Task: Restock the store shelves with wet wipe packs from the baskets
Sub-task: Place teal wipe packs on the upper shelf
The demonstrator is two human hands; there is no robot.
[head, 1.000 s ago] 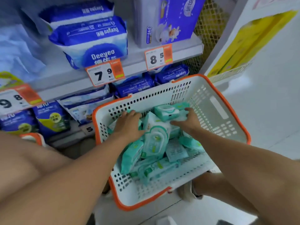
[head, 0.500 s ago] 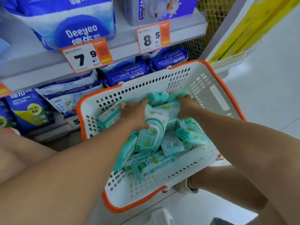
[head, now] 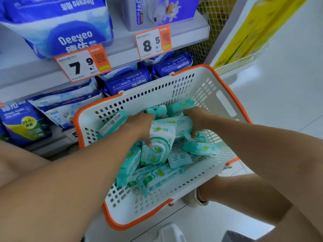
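Left hand point(head: 139, 126) and right hand point(head: 195, 119) both clamp large wipe pack point(head: 162, 135) in basket point(head: 225, 103). Pack soft, slick film, moderately heavy; grip ends, not lid.

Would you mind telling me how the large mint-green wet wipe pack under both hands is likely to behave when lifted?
The large mint-green wet wipe pack will probably sag: its soft film wrapper creases between the left hand and right hand. The glossy film may be slippery. It looks full, so likely heavy for its size.
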